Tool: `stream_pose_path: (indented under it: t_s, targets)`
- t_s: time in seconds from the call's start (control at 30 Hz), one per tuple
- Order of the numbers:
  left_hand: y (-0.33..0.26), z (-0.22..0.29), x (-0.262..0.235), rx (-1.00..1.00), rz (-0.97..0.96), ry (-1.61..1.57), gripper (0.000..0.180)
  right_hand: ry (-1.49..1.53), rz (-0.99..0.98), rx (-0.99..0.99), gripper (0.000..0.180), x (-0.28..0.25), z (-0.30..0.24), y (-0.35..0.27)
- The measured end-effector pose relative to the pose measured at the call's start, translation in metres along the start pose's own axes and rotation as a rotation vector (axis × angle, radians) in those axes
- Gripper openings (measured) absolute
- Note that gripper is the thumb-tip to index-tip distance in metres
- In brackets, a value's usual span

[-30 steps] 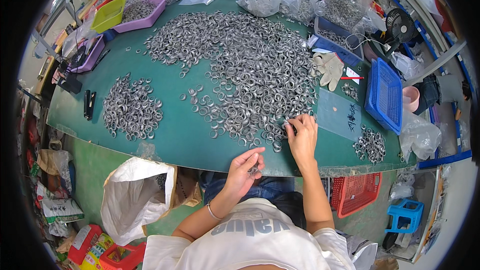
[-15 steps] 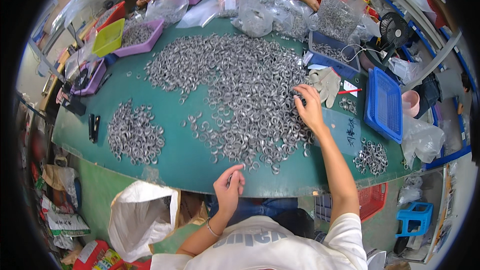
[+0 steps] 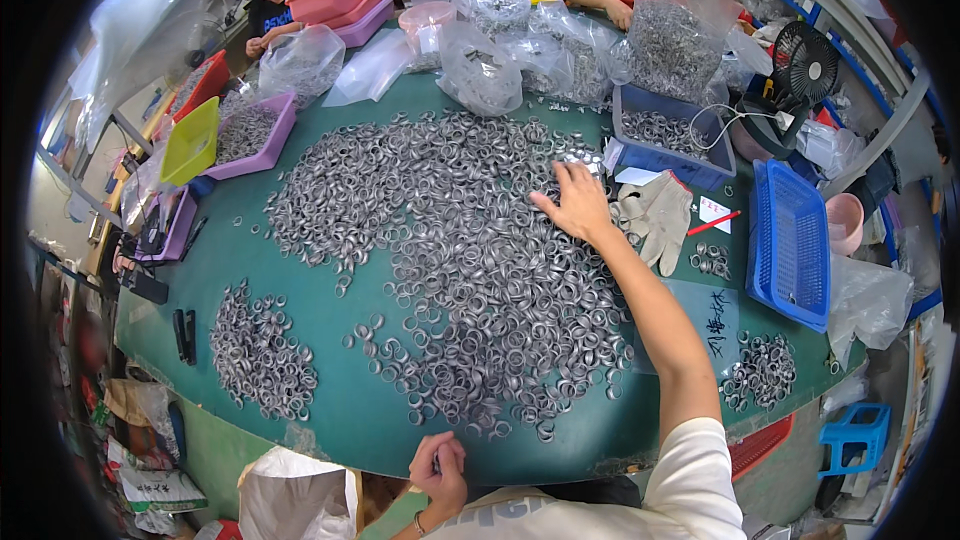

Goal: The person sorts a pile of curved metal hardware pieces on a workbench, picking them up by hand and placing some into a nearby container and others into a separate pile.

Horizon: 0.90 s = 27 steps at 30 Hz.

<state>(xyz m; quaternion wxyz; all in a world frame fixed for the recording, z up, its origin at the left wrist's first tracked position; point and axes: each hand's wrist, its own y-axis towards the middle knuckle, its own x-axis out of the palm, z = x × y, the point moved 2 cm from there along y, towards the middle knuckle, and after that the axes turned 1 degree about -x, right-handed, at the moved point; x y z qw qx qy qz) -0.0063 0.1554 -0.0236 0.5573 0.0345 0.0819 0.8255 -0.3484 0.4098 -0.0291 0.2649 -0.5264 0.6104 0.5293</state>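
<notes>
A wide heap of grey metal rings (image 3: 480, 270) covers the middle of the green table (image 3: 350, 400). My right hand (image 3: 582, 202) is stretched out over the far right part of the heap, palm down. Its fingers are apart and touch the rings there, gripping none that I can see. By the near table edge, below the heap, my left hand (image 3: 438, 465) is curled closed. Whatever it may hold is hidden by the fingers. A smaller ring pile (image 3: 262, 355) lies at the left, and another pile (image 3: 760, 372) at the right.
Beside my right forearm lie a work glove (image 3: 655, 220), a red pen (image 3: 714, 223) and a clear plastic sheet (image 3: 700, 312). Blue baskets (image 3: 790, 240) stand at the right, a blue bin (image 3: 675, 160) behind. Bags of rings (image 3: 480, 75) line the back. Two people sit across.
My right hand has moved farther out and a little left over the heap. My left hand has drawn back toward me and curled tighter. The view has tilted up.
</notes>
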Motion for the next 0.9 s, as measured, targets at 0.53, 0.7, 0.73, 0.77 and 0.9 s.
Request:
stream_pose_path:
  t_s: [0.53,0.7,0.73,0.77,0.9]
  targets:
    - [0.002,0.001,0.006,-0.004,0.018,-0.002,0.015,0.192,-0.087,-0.228,0.062,-0.024,-0.046,-0.028]
    - [0.003,0.003,0.006,0.002,0.015,-0.034,0.015,0.269,0.145,-0.032,0.068,-0.025,-0.009,0.008]
    - [0.005,0.003,0.009,0.005,0.007,-0.037,0.015,0.166,0.137,0.047,0.069,-0.018,0.006,0.019]
    - [0.005,0.003,0.010,0.007,0.007,-0.030,0.016,0.074,0.125,0.122,0.070,-0.008,0.016,0.028]
    - [0.006,-0.002,0.006,0.058,0.016,-0.016,0.015,-0.069,-0.276,0.310,0.078,0.014,0.008,0.049]
